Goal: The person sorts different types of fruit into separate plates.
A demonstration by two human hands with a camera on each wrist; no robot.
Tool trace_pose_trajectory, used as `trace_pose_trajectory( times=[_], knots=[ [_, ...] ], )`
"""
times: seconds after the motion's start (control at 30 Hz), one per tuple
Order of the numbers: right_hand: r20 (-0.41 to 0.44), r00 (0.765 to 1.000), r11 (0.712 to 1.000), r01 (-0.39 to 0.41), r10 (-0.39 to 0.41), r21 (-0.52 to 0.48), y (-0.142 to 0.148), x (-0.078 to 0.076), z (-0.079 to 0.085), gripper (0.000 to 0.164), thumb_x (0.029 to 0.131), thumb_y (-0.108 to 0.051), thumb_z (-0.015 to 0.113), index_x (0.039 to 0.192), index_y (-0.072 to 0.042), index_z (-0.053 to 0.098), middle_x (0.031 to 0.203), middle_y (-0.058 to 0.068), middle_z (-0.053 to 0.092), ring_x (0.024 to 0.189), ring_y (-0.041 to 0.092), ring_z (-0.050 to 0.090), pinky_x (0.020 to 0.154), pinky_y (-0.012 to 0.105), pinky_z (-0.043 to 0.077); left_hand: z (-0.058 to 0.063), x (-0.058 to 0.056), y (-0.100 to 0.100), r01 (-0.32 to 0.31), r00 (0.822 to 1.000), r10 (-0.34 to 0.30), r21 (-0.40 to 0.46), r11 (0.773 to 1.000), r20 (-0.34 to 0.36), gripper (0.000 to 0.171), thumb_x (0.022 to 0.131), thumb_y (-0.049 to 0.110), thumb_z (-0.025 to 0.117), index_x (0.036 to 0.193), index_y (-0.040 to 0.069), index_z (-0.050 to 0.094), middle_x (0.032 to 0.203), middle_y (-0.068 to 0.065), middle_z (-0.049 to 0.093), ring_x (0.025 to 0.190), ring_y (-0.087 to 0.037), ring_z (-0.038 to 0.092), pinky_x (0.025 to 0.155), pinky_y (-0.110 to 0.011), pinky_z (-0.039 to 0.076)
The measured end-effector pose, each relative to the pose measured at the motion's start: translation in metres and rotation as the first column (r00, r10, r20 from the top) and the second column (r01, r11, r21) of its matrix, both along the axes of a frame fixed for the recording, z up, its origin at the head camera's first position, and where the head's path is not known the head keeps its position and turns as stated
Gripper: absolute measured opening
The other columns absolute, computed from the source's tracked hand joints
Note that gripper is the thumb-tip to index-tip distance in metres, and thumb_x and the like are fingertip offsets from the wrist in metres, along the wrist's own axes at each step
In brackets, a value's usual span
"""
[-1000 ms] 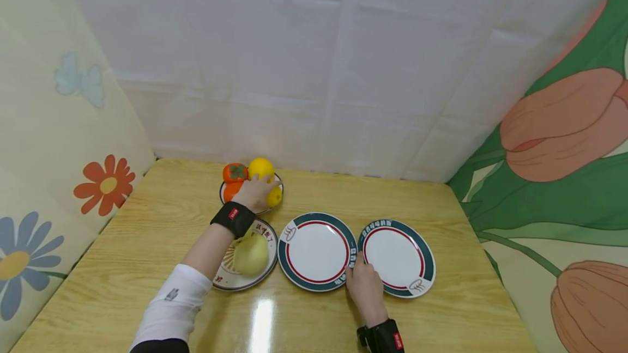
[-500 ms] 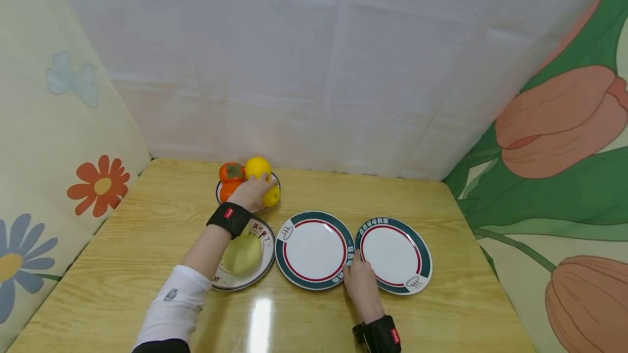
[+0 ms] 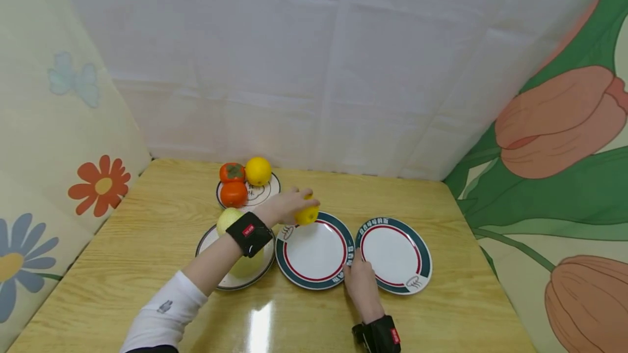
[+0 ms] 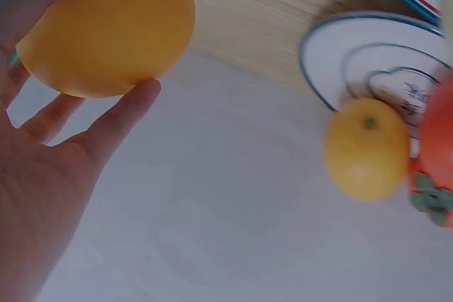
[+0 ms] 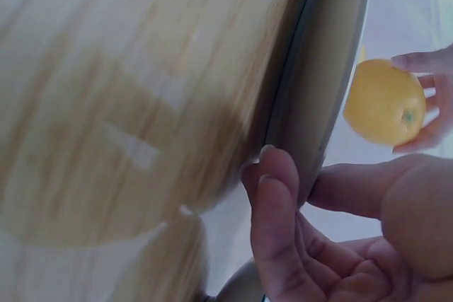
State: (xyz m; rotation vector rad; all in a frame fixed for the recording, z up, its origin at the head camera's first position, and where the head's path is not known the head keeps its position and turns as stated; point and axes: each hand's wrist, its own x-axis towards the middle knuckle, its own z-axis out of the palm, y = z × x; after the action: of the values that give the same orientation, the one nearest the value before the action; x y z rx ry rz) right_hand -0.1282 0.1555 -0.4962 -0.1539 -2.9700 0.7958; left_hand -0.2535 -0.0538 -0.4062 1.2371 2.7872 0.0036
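My left hand (image 3: pixel 284 207) holds an orange (image 3: pixel 306 215) over the back left rim of the middle green-rimmed plate (image 3: pixel 316 255). In the left wrist view, fingers and thumb are spread round this orange (image 4: pixel 113 26). My right hand (image 3: pixel 364 287) pinches the middle plate's right rim, its thumb and fingers on either side of the edge (image 5: pixel 322 104) in the right wrist view. On the back left plate (image 3: pixel 267 192) sit a second orange (image 3: pixel 258 171) and two persimmons (image 3: pixel 234 195). Pale pears (image 3: pixel 229 218) lie on the near left plate (image 3: pixel 208 241), partly hidden by my left wrist.
Another green-rimmed plate (image 3: pixel 394 255) stands close on the right, beside my right hand. A white cloth (image 3: pixel 304 70) hangs behind the wooden table (image 3: pixel 451 298), with patterned panels at both sides.
My left hand has lifted the orange off the back left plate and carried it right to the middle plate. The right hand has kept its place at the rim.
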Motion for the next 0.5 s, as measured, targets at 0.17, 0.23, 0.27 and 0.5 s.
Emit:
trace_pose_trajectory(
  times=[0.17,0.23,0.27,0.5],
  knots=[
    [-0.010,1.000,1.000,-0.003,0.003,0.007,0.000,-0.001,0.001,0.043,0.088,-0.009,0.064,0.118,0.018,0.052,0.076,0.021,0.067,0.064,0.021,0.066,0.047,0.025,0.046,-0.002,0.017,0.024,0.044,0.999,-0.045,-0.111,0.993,0.000,0.062,0.079,0.013,0.076,0.135,0.025,0.049,0.140,-0.008,0.044,0.119,-0.032,0.051,0.084,-0.041,0.056],
    [0.006,1.000,1.000,0.002,-0.002,0.006,0.000,-0.001,0.001,0.044,0.088,-0.010,0.064,0.120,0.018,0.051,0.077,0.021,0.067,0.064,0.020,0.066,0.047,0.025,0.046,-0.005,0.021,0.030,0.043,0.999,-0.041,-0.135,0.990,0.015,0.063,0.080,0.011,0.075,0.135,0.027,0.049,0.142,-0.007,0.044,0.123,-0.033,0.050,0.088,-0.043,0.055],
    [0.016,1.000,1.000,0.006,-0.006,0.003,0.000,-0.001,0.001,0.045,0.089,-0.010,0.064,0.121,0.018,0.051,0.078,0.021,0.067,0.064,0.020,0.066,0.047,0.025,0.046,-0.008,0.023,0.032,0.044,0.999,-0.042,-0.145,0.988,0.016,0.063,0.080,0.010,0.075,0.135,0.028,0.049,0.143,-0.007,0.044,0.124,-0.033,0.050,0.089,-0.043,0.055],
    [0.073,0.997,1.000,0.014,-0.014,0.005,0.000,-0.001,0.001,0.051,0.089,-0.012,0.064,0.127,0.018,0.047,0.078,0.019,0.067,0.064,0.017,0.065,0.046,0.022,0.042,-0.022,0.027,0.040,0.044,0.999,-0.049,-0.184,0.982,-0.022,0.069,0.077,0.004,0.075,0.136,0.032,0.050,0.146,-0.007,0.043,0.125,-0.033,0.051,0.082,-0.040,0.057]
  ],
)
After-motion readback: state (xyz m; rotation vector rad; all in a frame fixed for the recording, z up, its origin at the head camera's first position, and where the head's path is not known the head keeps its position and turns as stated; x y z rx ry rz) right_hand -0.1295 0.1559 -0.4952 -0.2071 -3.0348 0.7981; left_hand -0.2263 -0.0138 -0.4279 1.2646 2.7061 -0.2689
